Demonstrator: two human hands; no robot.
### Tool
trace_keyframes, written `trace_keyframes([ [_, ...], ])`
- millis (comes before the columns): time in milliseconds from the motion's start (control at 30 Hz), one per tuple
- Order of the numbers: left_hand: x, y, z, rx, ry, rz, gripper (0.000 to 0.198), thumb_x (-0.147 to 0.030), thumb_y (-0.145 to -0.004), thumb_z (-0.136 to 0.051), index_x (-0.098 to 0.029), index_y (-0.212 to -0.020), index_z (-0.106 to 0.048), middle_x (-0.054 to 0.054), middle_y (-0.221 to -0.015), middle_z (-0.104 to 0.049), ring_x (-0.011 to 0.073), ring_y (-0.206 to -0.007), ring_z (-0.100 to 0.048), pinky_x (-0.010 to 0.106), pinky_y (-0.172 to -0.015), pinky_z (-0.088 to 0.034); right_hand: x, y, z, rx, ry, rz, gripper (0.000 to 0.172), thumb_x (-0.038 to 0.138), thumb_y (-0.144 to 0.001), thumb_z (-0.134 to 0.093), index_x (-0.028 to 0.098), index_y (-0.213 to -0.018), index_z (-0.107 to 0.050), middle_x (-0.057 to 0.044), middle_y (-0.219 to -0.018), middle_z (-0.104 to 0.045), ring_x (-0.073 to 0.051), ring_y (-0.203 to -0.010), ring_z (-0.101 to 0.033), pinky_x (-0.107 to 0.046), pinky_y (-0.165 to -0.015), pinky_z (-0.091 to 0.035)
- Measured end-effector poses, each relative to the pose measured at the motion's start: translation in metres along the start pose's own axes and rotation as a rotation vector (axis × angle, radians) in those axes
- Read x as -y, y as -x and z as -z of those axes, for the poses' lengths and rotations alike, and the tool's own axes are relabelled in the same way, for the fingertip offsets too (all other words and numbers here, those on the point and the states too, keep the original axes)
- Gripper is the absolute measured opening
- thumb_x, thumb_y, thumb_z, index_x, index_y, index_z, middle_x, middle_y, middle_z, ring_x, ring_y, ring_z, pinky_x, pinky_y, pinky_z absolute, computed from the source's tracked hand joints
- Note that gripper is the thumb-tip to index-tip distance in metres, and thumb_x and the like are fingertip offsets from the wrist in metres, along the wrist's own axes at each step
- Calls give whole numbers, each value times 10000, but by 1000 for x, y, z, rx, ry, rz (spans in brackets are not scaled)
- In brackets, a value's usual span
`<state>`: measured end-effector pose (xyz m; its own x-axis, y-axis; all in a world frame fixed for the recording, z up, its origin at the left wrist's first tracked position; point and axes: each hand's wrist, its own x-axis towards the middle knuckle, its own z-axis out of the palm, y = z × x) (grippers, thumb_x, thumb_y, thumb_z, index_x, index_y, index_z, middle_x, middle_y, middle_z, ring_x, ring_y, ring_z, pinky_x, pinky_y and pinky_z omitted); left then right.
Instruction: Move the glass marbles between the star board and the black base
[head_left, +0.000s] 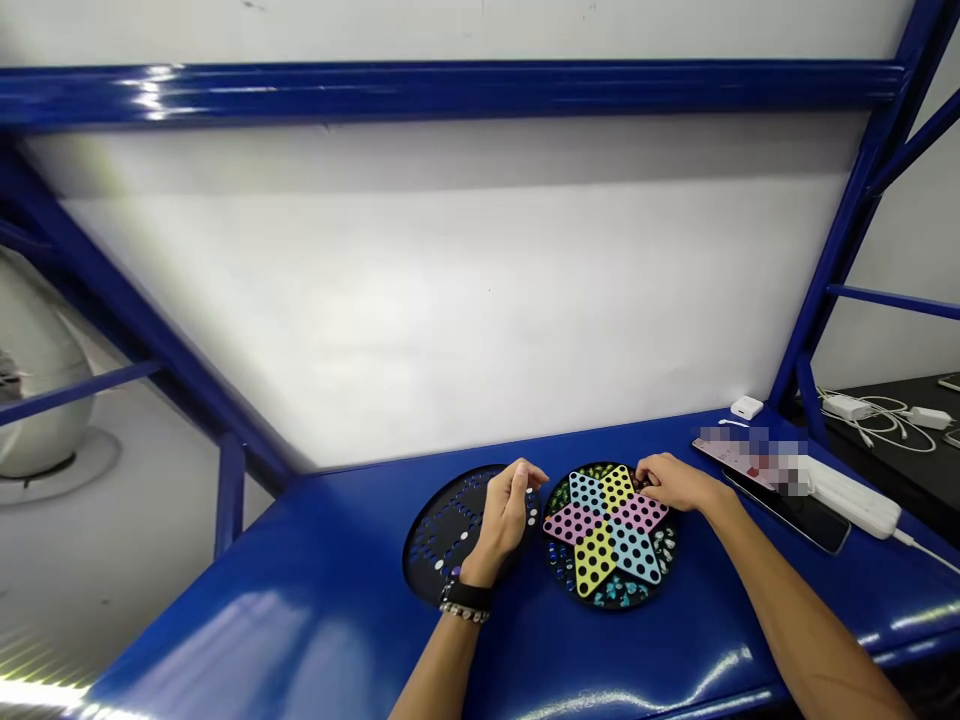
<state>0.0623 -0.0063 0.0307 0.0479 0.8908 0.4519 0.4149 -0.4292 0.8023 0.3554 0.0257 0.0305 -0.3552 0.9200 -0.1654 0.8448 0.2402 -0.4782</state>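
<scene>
While it lies flat on a blue surface [300,620], a round Chinese checkers board [609,535] shows a big star with pink, yellow and blue points. Small shiny marbles [616,590] in many colors sit around the star, near the edge of the board. The right hand [671,482] is at the top right edge of the star, and its fingers [645,478] curl down by the marbles. It looks half closed, but you cannot tell if it holds one. The left hand [510,510] is also curled and half closed, and you cannot tell if it holds anything. It sits over the right side of a dark round board [442,540], just beside the star board. This dark board has rows of small holes and a few blue and white marbles. A black band and a silver chain [465,600] go around the left wrist.

Farther right on the surface lie a phone [787,510] with a blurry patch on it, a white power strip [851,497] and a small white box [747,407]. Blue metal bars [450,92] run across a white wall [450,320] behind them. White chargers [847,407] and cords lie on a black table [900,470].
</scene>
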Motion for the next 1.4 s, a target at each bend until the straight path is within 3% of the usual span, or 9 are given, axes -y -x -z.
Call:
trace_keyframes([
  [333, -6, 5, -2, 36, 17, -22, 558, -519, -998, -291, -186, -713, -637, 52, -728, -660, 180, -716, -597, 296, -717, -474, 2, 4, 1, 40, 87, -92, 159, 186, -785, -603, 228, -938, -605, -46, -913, -602, -169, -735, -558, -236, -566, -342],
  [500, -4, 5, -1, 54, 1, -19, 554, -512, -998, -289, -187, -716, -639, 57, -738, -659, 186, -725, -597, 296, -720, -477, 1, 3, 0, 23, 87, -103, 60, 207, -801, -594, 220, -857, -609, -50, -928, -604, -141, -662, -539, -233, -546, -327],
  [800, -3, 6, 0, 73, -30, -24, 564, -526, -997, -279, -192, -723, -641, 57, -740, -655, 188, -724, -585, 305, -720, -469, 1, 5, 1, -10, 84, -35, 118, 129, -739, -640, 198, -651, -603, -29, -678, -585, -155, -582, -530, -263, -542, -284],
  [1067, -3, 6, 0, 65, -35, -48, 539, -472, -1008, -280, -186, -735, -646, 51, -737, -645, 183, -722, -584, 296, -712, -457, -4, 7, 11, -95, 24, 19, 105, 275, -809, -634, 219, -734, -680, -50, -781, -679, -226, -846, -610, -265, -646, -368],
  [1233, -3, 6, 0, 74, -33, -57, 544, -475, -1012, -281, -183, -736, -648, 44, -735, -641, 178, -716, -584, 297, -713, -451, -13, 7, 15, -5, -51, 77, 112, 323, -734, -700, 232, -740, -763, -33, -721, -680, -196, -704, -583, -270, -596, -365],
  [1400, -2, 6, -1, 87, -36, -57, 553, -495, -1011, -274, -185, -740, -642, 40, -731, -644, 179, -719, -593, 298, -715, -453, -13, 5, 9, -5, -70, 72, 76, 241, -699, -690, 231, -654, -751, -18, -622, -635, -161, -592, -521, -268, -550, -331],
])
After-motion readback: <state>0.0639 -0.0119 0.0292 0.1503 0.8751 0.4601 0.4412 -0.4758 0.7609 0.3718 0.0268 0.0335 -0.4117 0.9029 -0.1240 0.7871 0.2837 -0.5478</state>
